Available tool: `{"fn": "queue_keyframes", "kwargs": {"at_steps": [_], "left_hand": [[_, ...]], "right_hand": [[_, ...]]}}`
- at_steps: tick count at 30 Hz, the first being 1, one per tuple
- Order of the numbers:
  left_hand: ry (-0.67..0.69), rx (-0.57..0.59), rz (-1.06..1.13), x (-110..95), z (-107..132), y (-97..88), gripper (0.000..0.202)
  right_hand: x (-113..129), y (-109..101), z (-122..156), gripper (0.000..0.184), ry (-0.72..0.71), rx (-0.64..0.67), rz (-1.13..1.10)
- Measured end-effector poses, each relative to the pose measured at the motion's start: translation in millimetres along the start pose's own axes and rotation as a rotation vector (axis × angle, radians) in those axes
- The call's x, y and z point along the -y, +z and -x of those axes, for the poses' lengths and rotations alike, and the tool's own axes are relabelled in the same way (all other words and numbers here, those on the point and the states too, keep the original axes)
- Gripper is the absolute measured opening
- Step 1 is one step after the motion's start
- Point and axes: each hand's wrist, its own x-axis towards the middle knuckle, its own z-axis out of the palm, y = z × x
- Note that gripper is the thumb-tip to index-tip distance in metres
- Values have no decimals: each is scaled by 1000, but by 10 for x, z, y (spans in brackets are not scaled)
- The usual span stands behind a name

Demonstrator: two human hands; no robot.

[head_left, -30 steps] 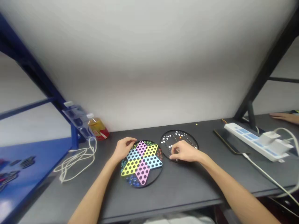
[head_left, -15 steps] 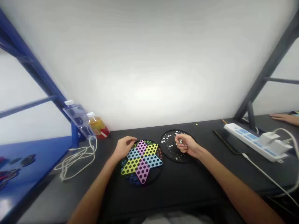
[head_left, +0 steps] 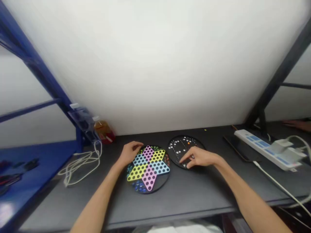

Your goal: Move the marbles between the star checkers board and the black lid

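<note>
"Where's my right hand?"

"Your right hand (head_left: 200, 157) is over the round black board (head_left: 175, 159), its fingers (head_left: 187, 160) spread and curving down, tips near the white marbles (head_left: 176, 147). Whether they're pinching a marble, I can't tell."

"And my left?"

"Your left hand (head_left: 131, 153) sits at the top edge of the Chinese checkers board (head_left: 155, 189) with the pastel star, fingers (head_left: 137, 145) loosely curled and open, nothing showing in them."

"What's around them?"

"The desk (head_left: 194, 200) carries both boards side by side, not touching. Off to the left lie a tangled white cable (head_left: 80, 166) and a bottle (head_left: 103, 132); on the right, a white power strip (head_left: 264, 149) — and past it, a co-worker's hand (head_left: 296, 125)."
</note>
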Motion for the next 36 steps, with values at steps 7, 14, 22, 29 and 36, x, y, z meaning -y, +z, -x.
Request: {"fn": "queue_keyframes", "kwargs": {"at_steps": [7, 14, 22, 29, 36], "left_hand": [[56, -3, 68, -29, -14, -20, 41], [-23, 155, 242, -44, 15, -123, 62], [-54, 217, 70, -27, 17, -263, 41], [-19, 107, -75, 21, 13, -190, 31], [-28, 167, -95, -5, 12, -259, 30]], "right_hand": [[-73, 72, -88, 22, 10, -112, -63], [-212, 144, -177, 18, 42, -322, -935], [-295, 201, -325, 44, 117, -442, -1311], [-348, 249, -372, 52, 108, -556, -1300], [-20, 390, -467, 51, 69, -518, -1405]]}}
